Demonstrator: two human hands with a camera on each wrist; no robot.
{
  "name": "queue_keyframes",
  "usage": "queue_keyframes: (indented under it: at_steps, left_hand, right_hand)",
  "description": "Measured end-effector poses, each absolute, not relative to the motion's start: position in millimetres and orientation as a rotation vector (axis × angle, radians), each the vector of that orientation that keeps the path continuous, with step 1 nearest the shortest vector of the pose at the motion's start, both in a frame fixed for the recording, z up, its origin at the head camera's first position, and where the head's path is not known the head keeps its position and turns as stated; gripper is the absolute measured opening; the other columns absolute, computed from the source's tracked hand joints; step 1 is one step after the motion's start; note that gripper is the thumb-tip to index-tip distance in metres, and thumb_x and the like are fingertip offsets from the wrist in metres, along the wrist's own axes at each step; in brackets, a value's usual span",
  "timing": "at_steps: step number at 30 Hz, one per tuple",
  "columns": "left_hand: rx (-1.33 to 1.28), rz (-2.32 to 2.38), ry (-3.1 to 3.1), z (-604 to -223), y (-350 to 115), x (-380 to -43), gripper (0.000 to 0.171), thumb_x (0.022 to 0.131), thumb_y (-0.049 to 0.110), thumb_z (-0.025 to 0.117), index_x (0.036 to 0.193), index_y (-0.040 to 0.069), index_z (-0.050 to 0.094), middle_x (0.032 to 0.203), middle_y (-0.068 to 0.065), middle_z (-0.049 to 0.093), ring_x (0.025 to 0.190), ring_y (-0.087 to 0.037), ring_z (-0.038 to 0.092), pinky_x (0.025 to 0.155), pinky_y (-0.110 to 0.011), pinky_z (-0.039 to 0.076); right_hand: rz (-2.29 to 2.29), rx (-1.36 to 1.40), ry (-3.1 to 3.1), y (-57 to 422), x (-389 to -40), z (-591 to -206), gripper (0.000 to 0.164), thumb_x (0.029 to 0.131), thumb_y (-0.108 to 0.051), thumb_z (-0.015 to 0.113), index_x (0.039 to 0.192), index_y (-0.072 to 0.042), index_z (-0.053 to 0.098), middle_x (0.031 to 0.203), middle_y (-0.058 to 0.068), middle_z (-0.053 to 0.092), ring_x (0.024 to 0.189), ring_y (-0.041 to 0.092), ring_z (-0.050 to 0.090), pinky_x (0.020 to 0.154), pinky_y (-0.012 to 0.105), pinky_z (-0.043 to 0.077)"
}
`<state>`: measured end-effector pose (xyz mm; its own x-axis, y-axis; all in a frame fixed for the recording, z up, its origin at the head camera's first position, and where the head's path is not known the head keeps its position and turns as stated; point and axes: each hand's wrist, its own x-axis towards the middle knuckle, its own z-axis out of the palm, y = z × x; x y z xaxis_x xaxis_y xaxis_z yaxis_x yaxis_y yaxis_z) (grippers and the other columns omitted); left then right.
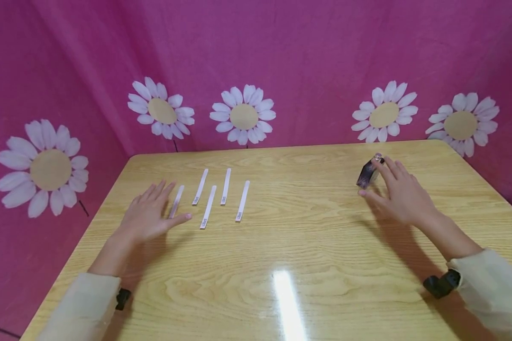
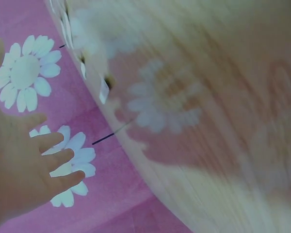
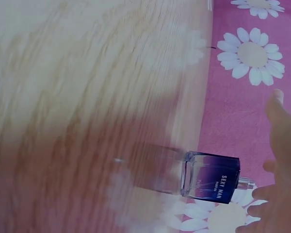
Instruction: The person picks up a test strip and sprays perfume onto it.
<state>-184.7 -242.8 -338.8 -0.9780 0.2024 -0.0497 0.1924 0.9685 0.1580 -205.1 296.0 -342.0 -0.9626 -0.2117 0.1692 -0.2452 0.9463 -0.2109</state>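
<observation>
A purple-tinted glass perfume bottle (image 1: 368, 174) stands upright at the right rear of the table; the right wrist view shows its dark label side with the words SEXY MAN on the bottle (image 3: 213, 177). My right hand (image 1: 403, 196) is spread beside it, fingers and thumb apart, with the fingertips near its silver neck. Several slim white paper test strips (image 1: 209, 207) lie in two staggered rows on the left half. Over the leftmost strip (image 1: 177, 201) hovers my left hand (image 1: 147, 218), fingers extended and thumb out, partly covering that strip. It holds nothing.
The light wood-grain table (image 1: 307, 237) has a glossy surface with a bright light reflection at the front. A pink curtain (image 1: 307, 61) with large white daisies hangs along the back and sides, meeting the table's rear edge.
</observation>
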Motion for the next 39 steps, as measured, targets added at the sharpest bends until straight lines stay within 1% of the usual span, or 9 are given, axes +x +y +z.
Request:
queue_keyframes:
  at_steps: [7,11,14,18,23,26,30,34,39]
  left_hand:
    - [0.305,0.261,3.069,-344.8,-249.8,-187.8,0.099,0.085,0.071,0.048,0.154,0.008,0.016,0.156,-0.026,0.024,0.142,-0.048,0.025,0.109,-0.07,0.026]
    - [0.288,0.332,3.055,-349.5,-253.6,-190.1,0.095,0.086,0.067,0.051,0.153,0.007,0.021,0.154,-0.025,0.029,0.14,-0.047,0.029,0.105,-0.072,0.029]
    - [0.276,0.392,3.036,-354.0,-256.1,-192.1,0.092,0.087,0.062,0.055,0.151,0.004,0.025,0.152,-0.024,0.033,0.139,-0.046,0.031,0.105,-0.071,0.03]
    - [0.259,0.457,3.012,-358.6,-258.4,-194.4,0.088,0.088,0.055,0.059,0.149,0.0,0.028,0.15,-0.027,0.035,0.138,-0.047,0.031,0.108,-0.067,0.03]
    - [0.233,0.512,2.997,-360.8,-259.4,-196.2,0.085,0.087,0.051,0.063,0.145,-0.003,0.033,0.146,-0.03,0.038,0.135,-0.048,0.034,0.108,-0.064,0.033]
    - [0.237,0.557,3.004,-360.0,-257.5,-197.7,0.082,0.086,0.046,0.067,0.142,-0.006,0.037,0.139,-0.031,0.044,0.128,-0.047,0.042,0.104,-0.062,0.038]
    - [0.258,0.616,3.009,-360.5,-258.1,-196.1,0.071,0.086,0.031,0.07,0.134,-0.012,0.043,0.123,-0.033,0.053,0.111,-0.044,0.054,0.095,-0.058,0.046]
    - [0.251,0.649,3.005,-364.1,-261.9,-191.8,0.064,0.084,0.022,0.072,0.129,-0.015,0.046,0.113,-0.032,0.057,0.101,-0.042,0.057,0.088,-0.055,0.049]
    - [0.245,0.679,3.004,-365.9,-259.1,-194.0,0.063,0.08,0.02,0.074,0.126,-0.015,0.048,0.105,-0.029,0.061,0.094,-0.038,0.059,0.081,-0.051,0.051]
  right_hand:
    - [0.571,0.325,-2.881,299.7,-214.6,-347.8,0.087,0.088,-0.042,0.067,0.151,-0.002,0.022,0.152,0.034,0.023,0.137,0.053,0.025,0.106,0.07,0.027]
    - [0.725,0.301,-2.802,303.9,-221.4,-350.7,0.084,0.087,-0.034,0.07,0.148,0.002,0.026,0.147,0.035,0.03,0.135,0.053,0.029,0.107,0.068,0.027]
    - [0.785,0.28,-2.773,307.2,-226.6,-352.7,0.082,0.088,-0.033,0.07,0.146,0.005,0.028,0.145,0.035,0.033,0.135,0.052,0.029,0.108,0.066,0.027]
    - [0.808,0.269,-2.765,309.4,-233.3,-355.4,0.081,0.088,-0.033,0.069,0.146,0.006,0.027,0.144,0.037,0.034,0.133,0.053,0.03,0.106,0.066,0.027]
    - [0.843,0.239,-2.763,309.2,-242.3,-355.0,0.085,0.088,-0.033,0.069,0.148,0.005,0.024,0.144,0.038,0.034,0.133,0.054,0.03,0.105,0.067,0.028]
    - [0.881,0.229,-2.74,309.9,-247.3,-351.9,0.085,0.087,-0.029,0.07,0.148,0.006,0.022,0.143,0.038,0.034,0.131,0.054,0.033,0.104,0.066,0.029]
    - [0.92,0.243,-2.712,307.9,-253.5,-350.3,0.082,0.087,-0.024,0.07,0.147,0.007,0.023,0.14,0.038,0.038,0.127,0.054,0.038,0.102,0.066,0.033]
    - [0.96,0.244,-2.71,303.7,-256.8,-352.6,0.081,0.087,-0.022,0.07,0.147,0.007,0.024,0.137,0.037,0.041,0.126,0.051,0.042,0.099,0.062,0.038]
    - [0.987,0.188,-2.706,306.3,-255.9,-356.7,0.08,0.087,-0.02,0.071,0.146,0.006,0.024,0.138,0.036,0.043,0.119,0.047,0.047,0.088,0.056,0.045]
